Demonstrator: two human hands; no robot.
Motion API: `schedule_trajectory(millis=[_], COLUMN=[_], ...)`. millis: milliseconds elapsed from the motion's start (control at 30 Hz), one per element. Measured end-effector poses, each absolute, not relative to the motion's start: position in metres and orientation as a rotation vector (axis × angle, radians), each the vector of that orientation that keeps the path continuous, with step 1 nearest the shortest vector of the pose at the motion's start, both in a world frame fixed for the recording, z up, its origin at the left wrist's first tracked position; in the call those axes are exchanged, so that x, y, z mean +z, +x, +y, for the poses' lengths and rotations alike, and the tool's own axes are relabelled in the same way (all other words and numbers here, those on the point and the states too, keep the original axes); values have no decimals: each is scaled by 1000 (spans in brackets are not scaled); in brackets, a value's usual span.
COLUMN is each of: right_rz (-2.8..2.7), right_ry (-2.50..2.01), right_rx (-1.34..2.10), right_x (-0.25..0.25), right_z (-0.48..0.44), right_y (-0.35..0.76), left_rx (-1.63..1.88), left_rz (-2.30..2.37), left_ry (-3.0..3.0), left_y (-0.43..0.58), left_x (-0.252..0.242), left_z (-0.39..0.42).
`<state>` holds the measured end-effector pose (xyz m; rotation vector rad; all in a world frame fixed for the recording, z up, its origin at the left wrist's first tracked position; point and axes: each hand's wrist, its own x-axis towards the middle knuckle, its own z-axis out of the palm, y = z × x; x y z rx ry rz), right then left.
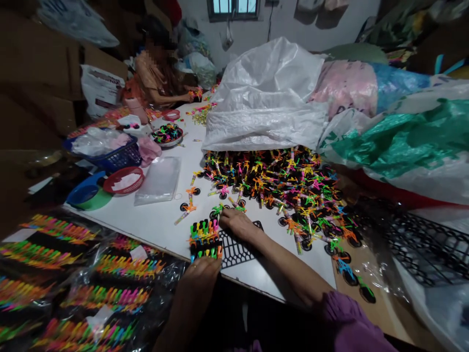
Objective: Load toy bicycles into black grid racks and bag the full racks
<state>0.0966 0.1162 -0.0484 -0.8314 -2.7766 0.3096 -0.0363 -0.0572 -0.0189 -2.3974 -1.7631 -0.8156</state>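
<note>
A black plastic rack with a grid of slots lies at the front edge of the white table. Rows of small colourful toy bicycles stand packed in its left part. Curled at the rack's near left corner is my left hand, closed on it, its fingertips partly hidden. My right hand reaches over the rack's far side, its fingers closed on a green toy bicycle with black wheels. Beyond it, a large heap of toy bicycles with candy-filled tubes spills from a white sack.
Bagged rows of toys lie at lower left. A blue basket, a red basket and clear plastic bags sit on the table's left. Another person works at the far left. Black racks are stacked at right.
</note>
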Motion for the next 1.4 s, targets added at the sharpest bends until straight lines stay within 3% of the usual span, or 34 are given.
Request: schedule_trajectory(millis=[233,400,533,667,1100,1400], right_rz=[-2575,-2332,-1919,-1822,-2504,-2636], right_ry=[-1445,-1674,-1564,-1372,-1217,-1230], right_rx=[295,579,1047,1181,770,716], right_x=[-35,-27,-27,-43,-53,-50], right_z=[99,101,90,67,69,76], right_y=[84,79,101,109,99,101], left_rx=[-830,-915,-1102,-876,-847,-682], left_rz=[-1790,-1799,-1853,-1995,-2030,-2037], left_ry=[-2352,-2265,-2125,-2376,-2503,-2399], left_y=[-31,-29,-34,-36,-37,-23], left_x=[-15,-1,18,18,8,6], left_z=[-55,-53,-25,8,21,22])
